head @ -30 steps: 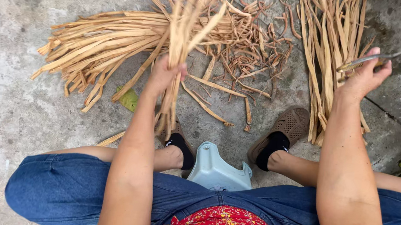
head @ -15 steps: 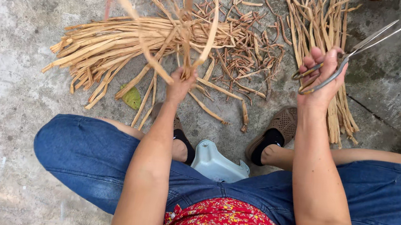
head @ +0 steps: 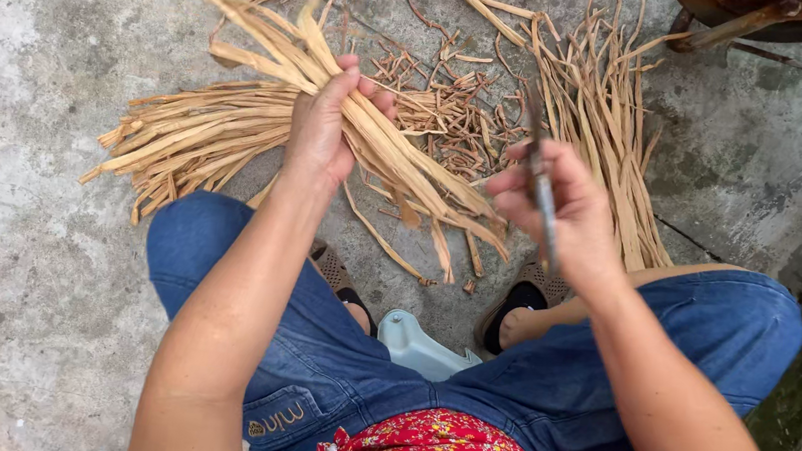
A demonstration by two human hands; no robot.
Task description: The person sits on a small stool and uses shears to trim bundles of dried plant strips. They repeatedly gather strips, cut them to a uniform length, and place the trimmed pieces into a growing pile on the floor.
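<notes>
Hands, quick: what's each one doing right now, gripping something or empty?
Left hand: closed around a bundle of dried tan strips, held above the ground.
Right hand: closed on a thin metal blade tool; blurred, exact kind unclear.

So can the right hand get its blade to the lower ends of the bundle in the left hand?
Probably yes. The right hand holds the thin blade right beside the lower ends of the bundle of dried strips gripped by the left hand, with nothing between them.

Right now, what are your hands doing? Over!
Left hand gripping bundle of dry strips, held slantwise. Right hand closed on scissors. More strips piled on concrete floor ahead; nothing between the hands.
</notes>
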